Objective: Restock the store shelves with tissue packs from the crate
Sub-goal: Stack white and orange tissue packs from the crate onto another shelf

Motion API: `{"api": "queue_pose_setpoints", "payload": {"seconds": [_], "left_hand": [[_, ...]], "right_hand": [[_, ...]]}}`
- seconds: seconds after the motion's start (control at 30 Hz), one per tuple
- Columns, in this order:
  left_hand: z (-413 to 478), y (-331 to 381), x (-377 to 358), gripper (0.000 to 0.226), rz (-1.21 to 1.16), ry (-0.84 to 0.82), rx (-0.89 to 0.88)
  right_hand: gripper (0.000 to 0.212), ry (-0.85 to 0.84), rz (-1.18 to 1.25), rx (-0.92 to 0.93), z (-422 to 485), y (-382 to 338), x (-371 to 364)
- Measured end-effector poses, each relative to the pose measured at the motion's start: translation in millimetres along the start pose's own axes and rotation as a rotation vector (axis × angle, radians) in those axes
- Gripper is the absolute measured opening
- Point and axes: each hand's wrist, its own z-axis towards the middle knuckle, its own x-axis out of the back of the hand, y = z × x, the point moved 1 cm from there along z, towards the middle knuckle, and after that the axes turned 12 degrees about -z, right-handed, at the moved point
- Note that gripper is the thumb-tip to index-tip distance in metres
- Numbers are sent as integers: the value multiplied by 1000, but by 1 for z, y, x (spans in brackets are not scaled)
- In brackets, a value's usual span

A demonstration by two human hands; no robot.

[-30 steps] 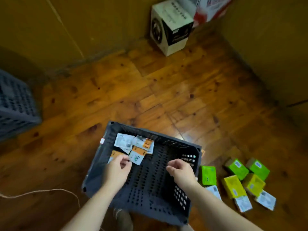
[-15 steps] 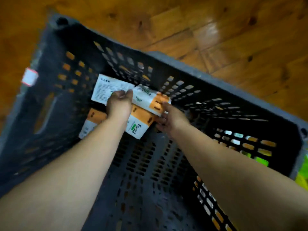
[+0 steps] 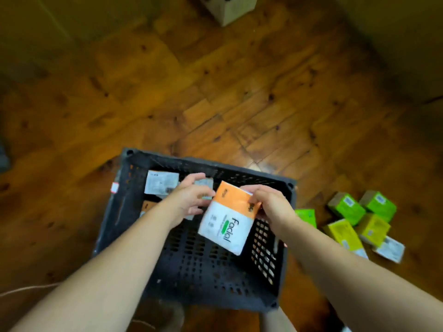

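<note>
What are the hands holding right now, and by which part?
The right hand grips the orange-and-white tissue pack by its orange end. The left hand is open beside it, holding nothing.

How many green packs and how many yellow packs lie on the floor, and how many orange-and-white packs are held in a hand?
Green packs: 3
Yellow packs: 2
Orange-and-white pack, held in the right hand: 1
Total: 6
</note>
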Motion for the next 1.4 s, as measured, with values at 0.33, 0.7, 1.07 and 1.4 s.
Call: {"api": "queue_pose_setpoints", "payload": {"seconds": [0.33, 0.7, 1.07, 1.4], "left_hand": [[-260, 82, -161, 63, 256, -522, -278], [-491, -37, -299, 23, 450, -807, -402], [-718, -255, -337, 17, 858, -1464, -397], [-811, -441, -291, 31, 1058, -1737, -413]], "right_hand": [[29, 471, 507, 265, -292, -59, 92], [24, 1065, 974, 346, -581, 75, 101], [15, 1833, 1258, 323, -844, 266, 26], [14, 2038, 1428, 87, -938, 423, -66]]}}
